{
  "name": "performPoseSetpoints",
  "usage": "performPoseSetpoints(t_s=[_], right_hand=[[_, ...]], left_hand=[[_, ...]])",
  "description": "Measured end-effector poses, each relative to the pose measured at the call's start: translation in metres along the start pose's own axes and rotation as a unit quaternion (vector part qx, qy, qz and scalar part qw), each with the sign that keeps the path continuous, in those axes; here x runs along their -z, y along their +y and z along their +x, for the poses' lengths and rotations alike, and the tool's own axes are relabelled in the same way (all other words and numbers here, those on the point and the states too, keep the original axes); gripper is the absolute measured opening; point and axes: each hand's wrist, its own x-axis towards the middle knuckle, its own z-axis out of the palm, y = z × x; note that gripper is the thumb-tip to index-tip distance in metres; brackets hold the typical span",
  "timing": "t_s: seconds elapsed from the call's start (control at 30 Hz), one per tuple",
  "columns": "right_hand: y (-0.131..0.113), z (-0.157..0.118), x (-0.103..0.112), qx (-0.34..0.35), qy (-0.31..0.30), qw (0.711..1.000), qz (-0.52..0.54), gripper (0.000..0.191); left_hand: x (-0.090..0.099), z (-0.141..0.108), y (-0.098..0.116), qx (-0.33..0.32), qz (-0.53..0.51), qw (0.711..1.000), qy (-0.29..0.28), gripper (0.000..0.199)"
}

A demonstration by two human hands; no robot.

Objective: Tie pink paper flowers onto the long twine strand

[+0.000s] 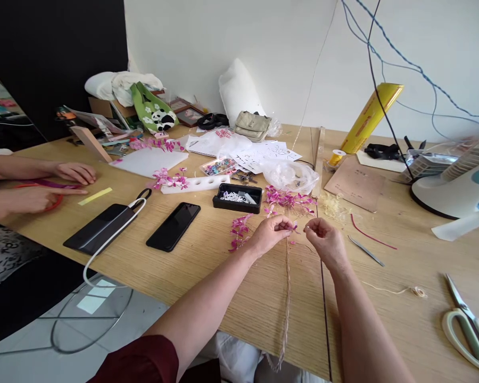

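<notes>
My left hand (pixel 272 234) pinches a small pink flower (pixel 294 227) between thumb and finger, above the wooden table. Just to its right, my right hand (pixel 324 239) is closed in a pinch, with a tiny pale bit at its fingertips too small to name. The two hands are apart. A braided cord (pixel 287 298) runs from beneath the hands down over the table's front edge. Pink flower sprigs (pixel 287 198) lie behind the hands, and another pink sprig (pixel 239 232) lies left of my left hand.
A black tray (pixel 237 208) of small white pieces, a phone (pixel 174 226) and a power bank (pixel 99 229) sit to the left. Tweezers (pixel 366 251) and scissors (pixel 469 324) lie right. At far left, another person's hands (pixel 75 173) rest near yellow tape (pixel 95 196).
</notes>
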Motion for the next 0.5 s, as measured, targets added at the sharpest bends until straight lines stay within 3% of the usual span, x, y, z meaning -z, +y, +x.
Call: performPoseSetpoints(t_s=[0.3, 0.5], right_hand=[[-0.0113, -0.0020, -0.0039, -0.011, -0.029, 0.996, 0.085, 0.008], [-0.0082, -0.0026, -0.0093, 0.005, -0.032, 0.993, 0.114, 0.010]], left_hand=[[-0.0038, -0.0037, -0.0022, 0.060, -0.035, 0.998, -0.010, 0.030], [-0.0074, -0.0008, -0.0095, 0.042, 0.027, 0.998, 0.024, 0.021]])
